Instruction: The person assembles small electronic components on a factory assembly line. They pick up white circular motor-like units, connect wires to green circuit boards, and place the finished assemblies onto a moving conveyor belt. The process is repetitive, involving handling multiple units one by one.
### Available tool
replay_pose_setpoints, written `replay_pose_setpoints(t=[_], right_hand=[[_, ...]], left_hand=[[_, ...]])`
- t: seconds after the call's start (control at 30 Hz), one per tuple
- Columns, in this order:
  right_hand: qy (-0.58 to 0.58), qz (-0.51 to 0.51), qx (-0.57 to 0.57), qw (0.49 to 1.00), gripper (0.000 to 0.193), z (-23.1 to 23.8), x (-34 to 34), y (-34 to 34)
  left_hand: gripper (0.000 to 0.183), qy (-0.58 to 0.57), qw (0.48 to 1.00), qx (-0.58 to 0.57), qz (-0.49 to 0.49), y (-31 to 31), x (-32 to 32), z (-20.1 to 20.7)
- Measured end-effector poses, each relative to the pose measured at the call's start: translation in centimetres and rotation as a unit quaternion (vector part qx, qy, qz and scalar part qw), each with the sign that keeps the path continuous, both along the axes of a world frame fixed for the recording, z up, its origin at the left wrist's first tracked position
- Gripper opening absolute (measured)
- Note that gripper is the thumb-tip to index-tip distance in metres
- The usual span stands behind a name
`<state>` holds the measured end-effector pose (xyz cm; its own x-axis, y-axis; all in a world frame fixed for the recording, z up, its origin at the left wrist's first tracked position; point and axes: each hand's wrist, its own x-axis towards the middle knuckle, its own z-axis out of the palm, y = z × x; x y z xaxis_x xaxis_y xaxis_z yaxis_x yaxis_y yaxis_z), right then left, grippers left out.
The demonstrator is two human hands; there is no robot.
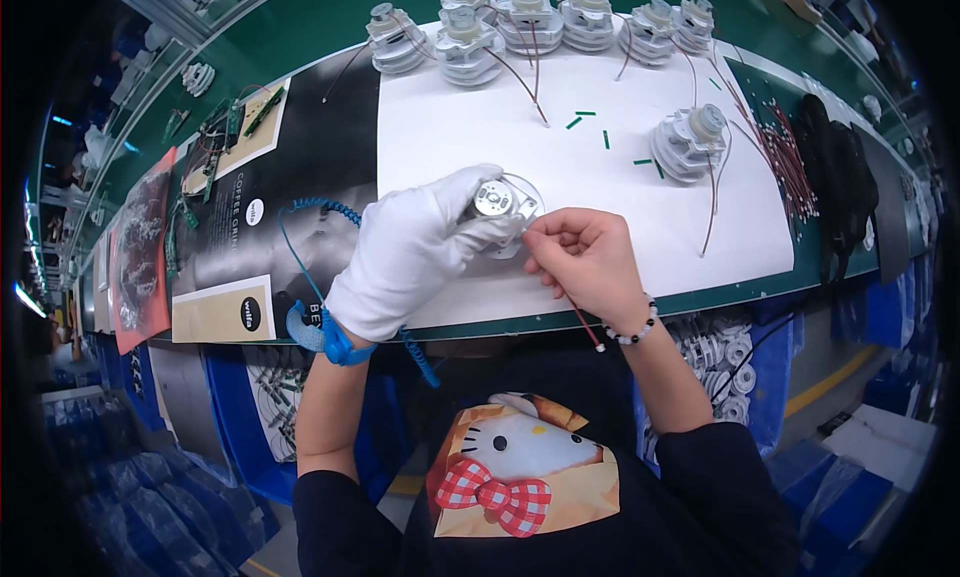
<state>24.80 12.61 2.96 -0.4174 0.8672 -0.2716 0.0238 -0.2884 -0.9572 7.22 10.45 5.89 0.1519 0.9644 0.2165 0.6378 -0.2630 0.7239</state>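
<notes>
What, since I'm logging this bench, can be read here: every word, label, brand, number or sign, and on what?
Wording is not copied here.
Black sheet: readable white capitals, plus a white circle with dark lettering.
Tan card, lower left: black oval, readable light lettering.
Held motor unit: any marking too small to read.

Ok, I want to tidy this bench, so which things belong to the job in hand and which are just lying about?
Likely part of the job:
white motor assembly in the gloved left hand
red wire trailing from the right hand
blue wrist strap, worn

Apparently lying about:
beige card
clear plastic bag
</notes>
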Motion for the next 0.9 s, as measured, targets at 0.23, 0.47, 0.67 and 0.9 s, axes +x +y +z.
replay_pose_setpoints(t=[0.23,0.47,0.67,0.9], right_hand=[[-0.021,0.027,0.042,0.999,0.012,-0.4,0.5,0.8],[-0.037,-0.036,0.032,0.998,0.012,-0.1,-0.2,-0.4],[-0.024,-0.028,0.060,0.997,0.014,-0.4,0.6,-1.7],[-0.012,0.012,0.014,1.000,0.016,-1.7,4.2,-4.9]], left_hand=[[0.035,0.034,0.998,-0.002,-0.047,0.7,-0.4,0.0],[0.024,-0.067,0.996,0.043,-0.037,0.6,-0.1,-0.9],[0.043,0.030,0.986,0.164,0.007,-0.5,-3.9,0.4],[0.022,0.280,0.806,0.218,0.473,-2.6,-25.6,0.8]])
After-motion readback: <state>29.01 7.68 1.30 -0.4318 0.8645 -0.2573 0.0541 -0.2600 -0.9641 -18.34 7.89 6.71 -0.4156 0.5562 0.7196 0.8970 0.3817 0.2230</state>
